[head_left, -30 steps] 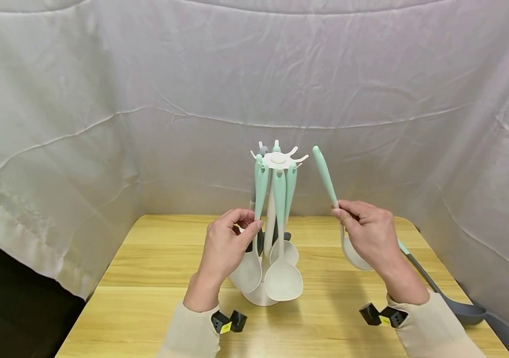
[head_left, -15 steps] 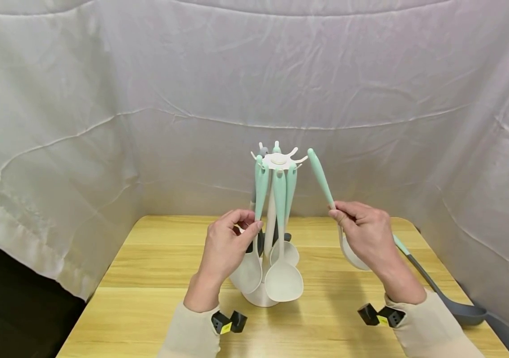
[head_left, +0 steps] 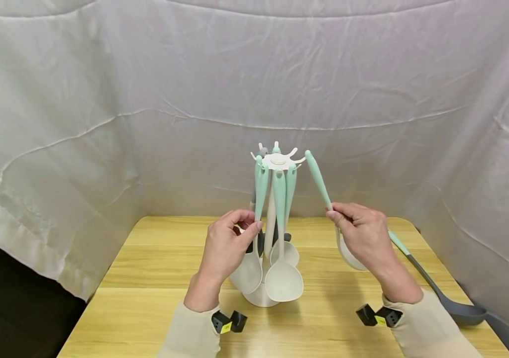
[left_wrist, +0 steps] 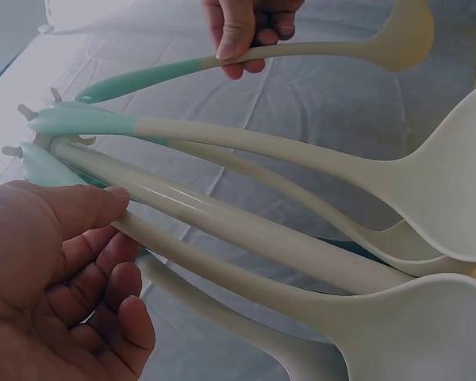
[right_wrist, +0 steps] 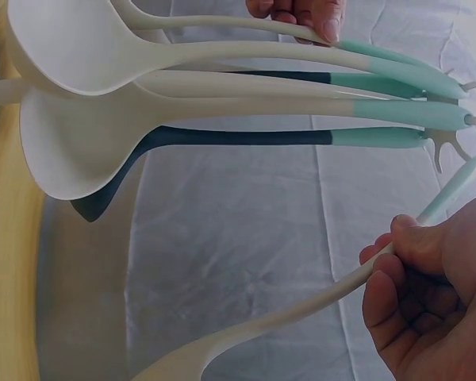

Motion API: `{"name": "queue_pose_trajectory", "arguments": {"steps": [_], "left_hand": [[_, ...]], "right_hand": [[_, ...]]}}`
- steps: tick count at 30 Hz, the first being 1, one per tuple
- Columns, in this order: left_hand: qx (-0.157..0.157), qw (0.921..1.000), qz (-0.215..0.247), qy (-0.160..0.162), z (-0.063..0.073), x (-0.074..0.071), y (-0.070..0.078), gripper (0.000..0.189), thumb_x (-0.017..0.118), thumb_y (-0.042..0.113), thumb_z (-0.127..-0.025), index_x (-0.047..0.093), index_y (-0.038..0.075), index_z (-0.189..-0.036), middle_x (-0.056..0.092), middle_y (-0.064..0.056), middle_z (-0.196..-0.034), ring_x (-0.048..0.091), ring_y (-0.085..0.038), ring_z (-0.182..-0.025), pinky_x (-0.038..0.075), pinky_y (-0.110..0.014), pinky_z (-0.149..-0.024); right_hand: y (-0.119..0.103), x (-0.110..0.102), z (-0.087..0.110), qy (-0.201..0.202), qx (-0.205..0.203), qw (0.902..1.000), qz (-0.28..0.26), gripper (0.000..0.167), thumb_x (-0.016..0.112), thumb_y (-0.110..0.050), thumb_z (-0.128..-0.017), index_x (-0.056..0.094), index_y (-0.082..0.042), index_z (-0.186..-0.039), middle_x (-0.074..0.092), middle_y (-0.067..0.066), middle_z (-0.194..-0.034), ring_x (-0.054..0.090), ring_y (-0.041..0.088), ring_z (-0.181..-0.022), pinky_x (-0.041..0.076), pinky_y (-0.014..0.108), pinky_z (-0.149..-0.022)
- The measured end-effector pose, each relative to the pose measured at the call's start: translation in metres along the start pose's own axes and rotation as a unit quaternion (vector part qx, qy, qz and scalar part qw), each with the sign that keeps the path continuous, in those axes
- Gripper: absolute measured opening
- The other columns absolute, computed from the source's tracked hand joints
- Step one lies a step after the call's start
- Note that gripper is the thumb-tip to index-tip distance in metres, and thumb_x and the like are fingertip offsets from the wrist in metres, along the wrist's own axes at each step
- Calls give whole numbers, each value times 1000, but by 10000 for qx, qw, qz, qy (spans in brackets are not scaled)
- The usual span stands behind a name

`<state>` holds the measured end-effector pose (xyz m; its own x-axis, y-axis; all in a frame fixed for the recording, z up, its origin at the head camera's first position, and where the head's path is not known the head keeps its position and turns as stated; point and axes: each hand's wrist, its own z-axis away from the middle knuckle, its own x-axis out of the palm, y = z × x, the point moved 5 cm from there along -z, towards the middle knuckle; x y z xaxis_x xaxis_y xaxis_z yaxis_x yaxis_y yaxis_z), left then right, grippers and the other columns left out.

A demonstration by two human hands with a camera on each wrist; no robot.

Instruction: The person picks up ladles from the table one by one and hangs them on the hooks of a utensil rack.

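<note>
A white utensil stand (head_left: 277,160) with curved hooks holds several hanging utensils with mint handles. My left hand (head_left: 227,243) pinches the neck of a hanging white serving spoon (head_left: 249,273) between thumb and fingers, just below its handle. Right of the stand, my right hand (head_left: 366,236) pinches a white ladle (head_left: 318,176) where its mint handle meets the neck. The ladle leans, its handle tip close beside a hook; I cannot tell whether they touch. The right hand hides part of its bowl in the head view; the left wrist view shows the bowl (left_wrist: 404,36).
A dark grey ladle (head_left: 462,312) with a mint handle tip lies on the wooden table (head_left: 147,308) at the right edge. A large white spoon (head_left: 284,283) hangs at the stand's front. Grey cloth (head_left: 218,84) surrounds the table on the back and sides.
My right hand has moved slightly left with the ladle, bringing its handle tip from apart to right beside the stand's hook. The left hand has stayed in place on the serving spoon.
</note>
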<state>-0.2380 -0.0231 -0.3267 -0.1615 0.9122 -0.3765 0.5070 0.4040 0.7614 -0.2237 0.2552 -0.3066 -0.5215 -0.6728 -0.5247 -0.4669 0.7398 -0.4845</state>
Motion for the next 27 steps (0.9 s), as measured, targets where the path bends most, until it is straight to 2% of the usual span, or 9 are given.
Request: {"name": "queue_pose_trajectory", "arguments": {"steps": [15, 27], "left_hand": [[-31, 10000, -34, -5, 1, -1, -1, 9, 80, 18, -95, 77, 12, -100, 69, 3, -88, 61, -13, -81, 51, -23, -68], [-33, 10000, 54, -2, 0, -1, -2, 8, 81, 17, -94, 78, 12, -100, 70, 1, -88, 61, -14, -82, 50, -23, -70]], "right_hand": [[0, 8, 1, 28, -41, 9998, -188, 12, 79, -4, -93, 83, -2, -104, 81, 12, -91, 61, 0, -67, 46, 12, -58], [2, 29, 2, -96, 155, 9969, -766, 12, 77, -4, -95, 83, -1, -105, 80, 12, -90, 63, 4, -68, 48, 12, -61]]}}
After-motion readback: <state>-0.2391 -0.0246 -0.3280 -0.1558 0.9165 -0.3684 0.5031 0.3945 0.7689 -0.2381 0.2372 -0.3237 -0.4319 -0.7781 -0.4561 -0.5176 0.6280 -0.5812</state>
